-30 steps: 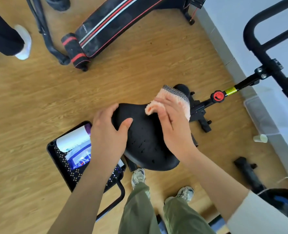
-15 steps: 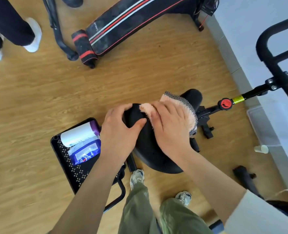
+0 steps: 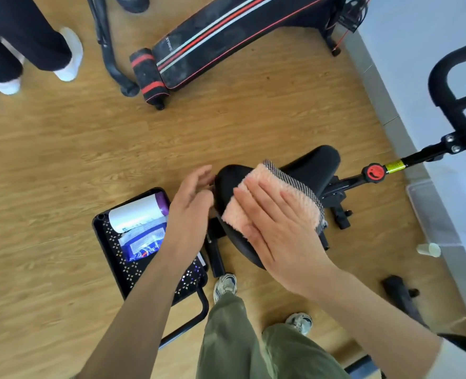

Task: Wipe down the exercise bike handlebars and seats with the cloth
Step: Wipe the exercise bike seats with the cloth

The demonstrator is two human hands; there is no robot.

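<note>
The black bike seat [image 3: 311,165] sits in the middle of the view, nose pointing right toward the post with a red knob [image 3: 374,172]. A pink fluffy cloth [image 3: 278,192] with a grey woven edge lies across the seat. My right hand [image 3: 275,228] lies flat on the cloth, fingers straight, pressing it onto the seat. My left hand [image 3: 193,209] hovers just left of the seat's wide rear end, fingers apart, holding nothing. The black handlebars [image 3: 445,86] rise at the right edge.
A black basket [image 3: 111,242] with a white-and-purple bottle and a blue wipes pack stands on the wood floor at left. A black-and-red exercise bench [image 3: 226,36] lies at the top. Another person's legs stand top left. A paper cup [image 3: 428,250] lies by the wall.
My left hand has let go of the seat's rear and opened beside it. My right hand has flattened and slid the cloth back over the seat's wide part.
</note>
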